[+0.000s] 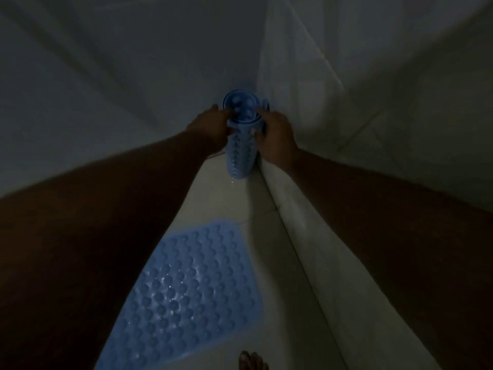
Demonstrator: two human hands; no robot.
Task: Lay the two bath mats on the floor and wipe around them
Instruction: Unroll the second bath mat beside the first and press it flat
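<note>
**Second mat, not yet unrolled**

I see the flat blue bubbled rubber mat already on the pale floor. Beyond it, my left hand and right hand hold the rolled blue mat upright, fingers pinching its top (dim light). Next I'd unroll it.

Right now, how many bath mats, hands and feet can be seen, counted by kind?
Bath mats: 2, flat mat on the floor, rolled mat held up
Hands: 2, left hand, right hand, both gripping the rolled mat
Feet: 1, bare foot
Total: 5
</note>
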